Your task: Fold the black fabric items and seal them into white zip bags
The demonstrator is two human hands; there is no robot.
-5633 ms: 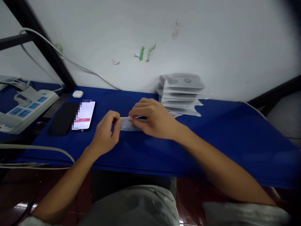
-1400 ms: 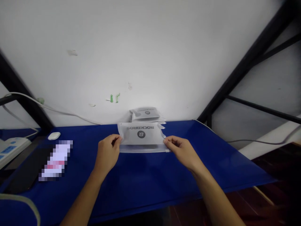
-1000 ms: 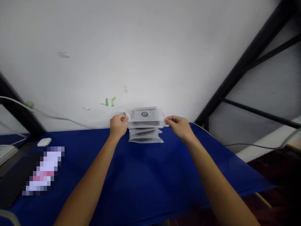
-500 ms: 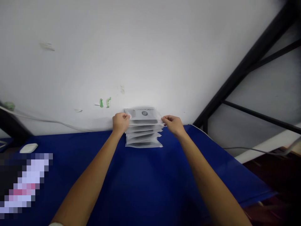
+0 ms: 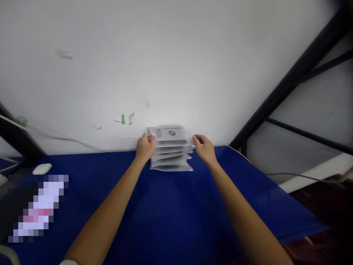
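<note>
Several frosted plastic zip bags lie in an overlapping stack against the wall, each set a little further back than the one in front. The top zip bag [image 5: 168,134] carries a dark round logo with lettering above it. My left hand [image 5: 146,148] is closed in a pinch on that bag's left edge. On the opposite side, the fingers of my right hand [image 5: 204,148] pinch its right corner. Dark contents show through the bags. The front bag [image 5: 172,168] of the stack rests flat on the blue table [image 5: 168,213].
A white earbud case [image 5: 42,169] sits at the table's left, beside a pixelated patch [image 5: 41,206]. Behind the table rises a white wall [image 5: 176,66] with tape scraps and a cable [image 5: 68,139]. Black metal bars [image 5: 275,99] slant up on the right.
The whole view has shifted slightly, so everything sits a little further right. Both hands stay at the sides of the top zip bag, and the stack looks the same.
</note>
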